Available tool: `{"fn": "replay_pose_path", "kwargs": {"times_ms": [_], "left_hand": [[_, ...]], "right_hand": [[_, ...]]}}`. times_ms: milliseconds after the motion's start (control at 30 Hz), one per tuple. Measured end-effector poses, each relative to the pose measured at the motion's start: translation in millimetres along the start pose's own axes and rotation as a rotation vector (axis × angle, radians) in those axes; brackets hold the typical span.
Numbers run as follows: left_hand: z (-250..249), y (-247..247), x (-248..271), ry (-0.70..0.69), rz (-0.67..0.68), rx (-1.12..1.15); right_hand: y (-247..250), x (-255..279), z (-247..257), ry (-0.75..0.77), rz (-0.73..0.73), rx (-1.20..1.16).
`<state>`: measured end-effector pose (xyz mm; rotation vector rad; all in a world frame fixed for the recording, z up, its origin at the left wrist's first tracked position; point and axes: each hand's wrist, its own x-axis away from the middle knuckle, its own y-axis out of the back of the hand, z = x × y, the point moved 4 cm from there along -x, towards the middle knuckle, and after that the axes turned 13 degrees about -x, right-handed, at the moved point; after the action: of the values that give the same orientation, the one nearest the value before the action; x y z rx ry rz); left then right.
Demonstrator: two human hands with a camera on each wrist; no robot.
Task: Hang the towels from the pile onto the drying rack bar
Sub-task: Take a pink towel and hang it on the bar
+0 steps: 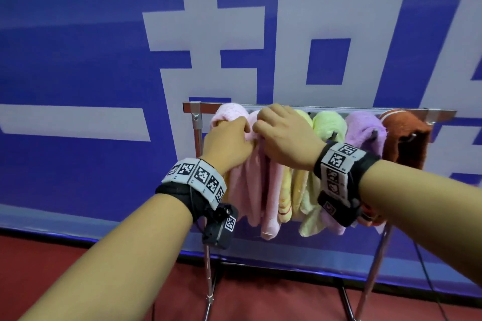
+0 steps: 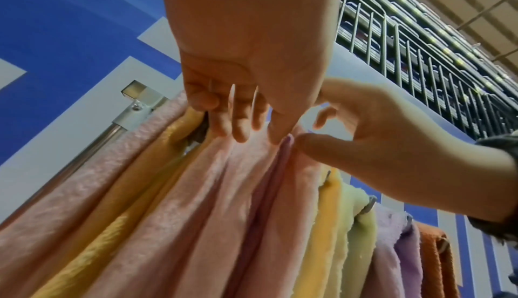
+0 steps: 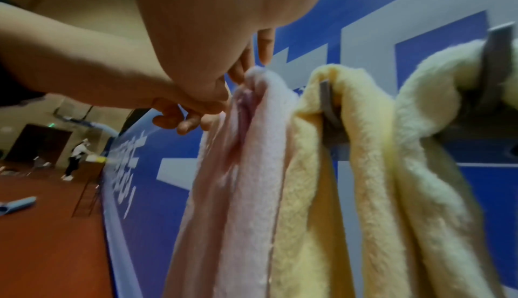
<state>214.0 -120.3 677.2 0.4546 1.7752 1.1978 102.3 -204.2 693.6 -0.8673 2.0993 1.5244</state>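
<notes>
Both forearms are reaching forward from the bottom of the head view, each wearing a black wrist strap (image 1: 198, 198) banded with printed markers; the left hand (image 1: 229, 141) is resting on the pink towel (image 1: 250, 185) near the top of the drying rack bar (image 1: 407, 112), its fingers lying fairly straight along the cloth in a released grip; the right hand (image 1: 287, 135) is pinching a fold of that same pink towel between thumb and fingers, just beside the left hand; the towel is hanging over the bar at the rack's left end; next along the bar a yellow towel (image 1: 287, 190), a pale green towel (image 1: 330, 125), a lilac towel (image 1: 365, 128) and a rust-brown towel (image 1: 407, 138) are hanging side by side; a blue banner (image 1: 78, 60) with large pale characters is standing behind the rack, above the red floor (image 1: 260, 300).
</notes>
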Motion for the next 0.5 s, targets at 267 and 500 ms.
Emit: {"fn": "replay_pose_path", "kwargs": {"times_ms": [267,500], "left_hand": [[-26.8,7.2,-8.7,-0.101,-0.177,-0.161],[-26.7,5.0,-20.8,-0.153,-0.256,-0.325]], "right_hand": [[1.6,11.2,-40.5,-0.441,0.105,0.007],[-12.8,13.4,-50.6,-0.473,0.140,0.053]]}}
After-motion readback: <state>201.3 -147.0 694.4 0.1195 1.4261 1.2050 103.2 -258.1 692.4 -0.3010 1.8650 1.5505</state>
